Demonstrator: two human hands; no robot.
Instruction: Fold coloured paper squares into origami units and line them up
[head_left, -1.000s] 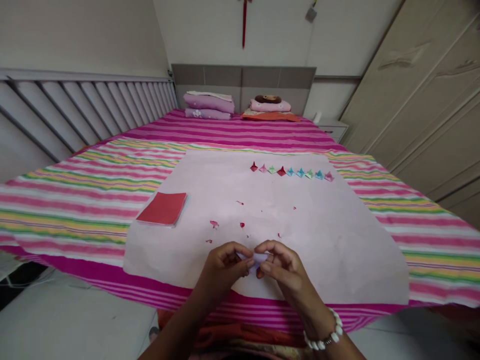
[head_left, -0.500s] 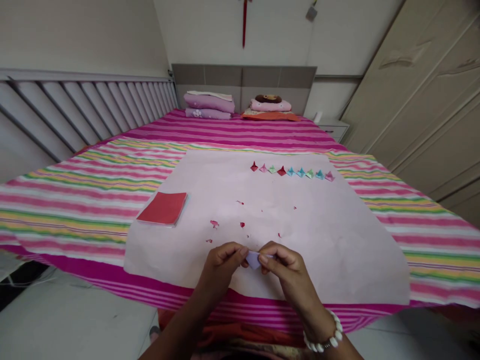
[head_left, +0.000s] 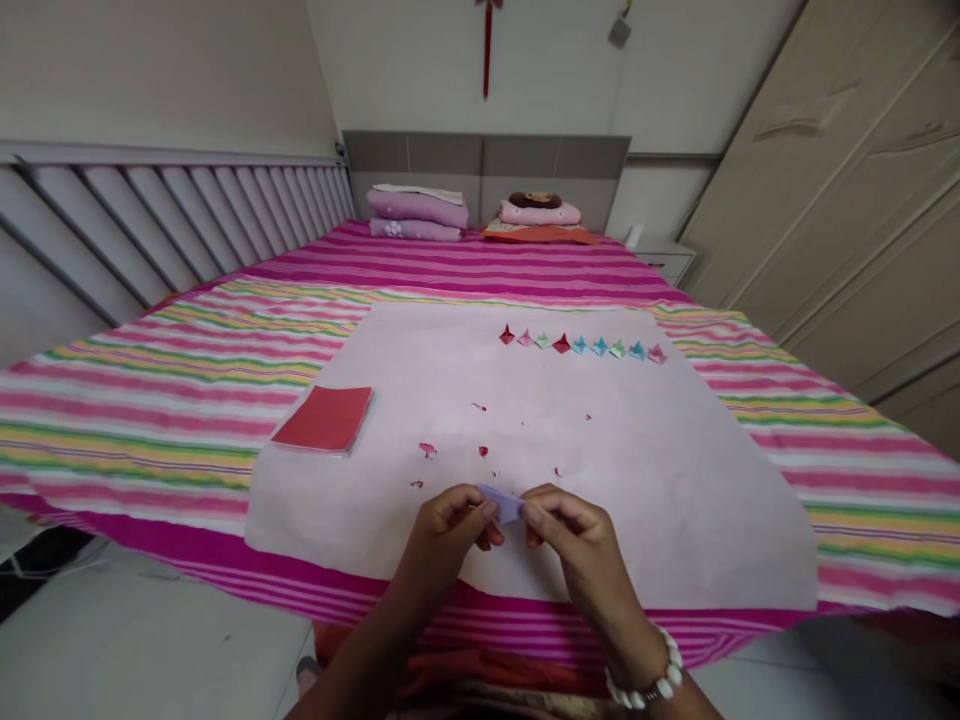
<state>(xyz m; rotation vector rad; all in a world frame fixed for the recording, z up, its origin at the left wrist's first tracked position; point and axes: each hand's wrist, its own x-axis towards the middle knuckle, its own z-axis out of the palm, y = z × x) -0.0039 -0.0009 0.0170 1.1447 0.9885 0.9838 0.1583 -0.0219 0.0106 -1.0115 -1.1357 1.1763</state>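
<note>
A small folded piece of lilac paper is held up between my two hands, over the near part of a large pale sheet. My left hand pinches its left side between thumb and fingers. At its right corner, the thumb and fingertips of my right hand are closed on it. Small red and pink scraps lie scattered on the sheet just beyond my hands. Farther off, several folded paper boats in red, pink, green and blue stand in a row.
To the left, a stack of square paper with a red top lies on the sheet's edge. The sheet rests on a striped bedcover. Folded bedding sits by the headboard, a slatted rail runs along the left, and a wardrobe stands at right.
The lilac paper has turned in my fingers, so more of its left end now shows above my left thumb. My right fingers have shifted to its right corner.
</note>
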